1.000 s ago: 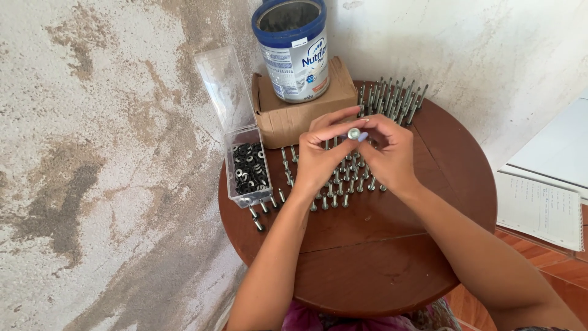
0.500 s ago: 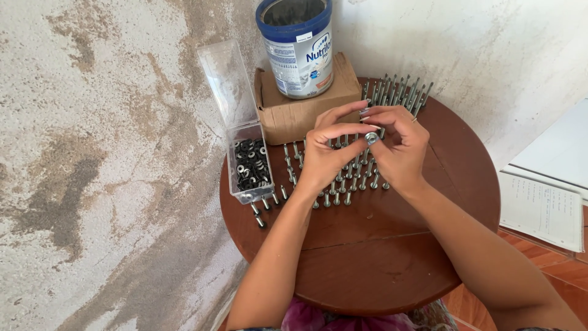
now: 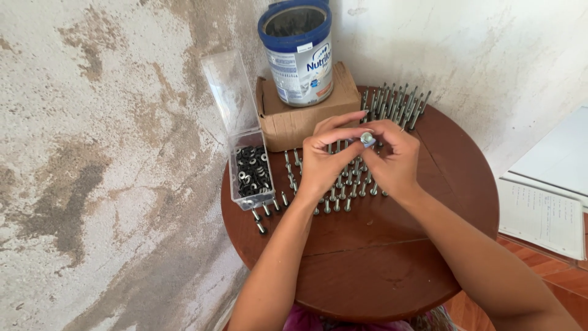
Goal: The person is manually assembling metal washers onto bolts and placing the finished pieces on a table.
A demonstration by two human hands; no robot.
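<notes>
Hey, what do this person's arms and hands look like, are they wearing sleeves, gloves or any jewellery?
Both forearms are bare up to the frame edge: no sleeves, gloves, watch or bracelets show. The left hand and right hand are bare too, with no ring that can be made out. The fingernails look short; whether they are painted is too small to tell. A bit of pink-purple patterned clothing shows at the bottom edge.

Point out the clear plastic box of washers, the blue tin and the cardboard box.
clear plastic box of washers (image 3: 251, 173), head view, on the dark washers inside.
blue tin (image 3: 301, 61), head view, on its side wall.
cardboard box (image 3: 294, 125), head view, on its front face.
</notes>
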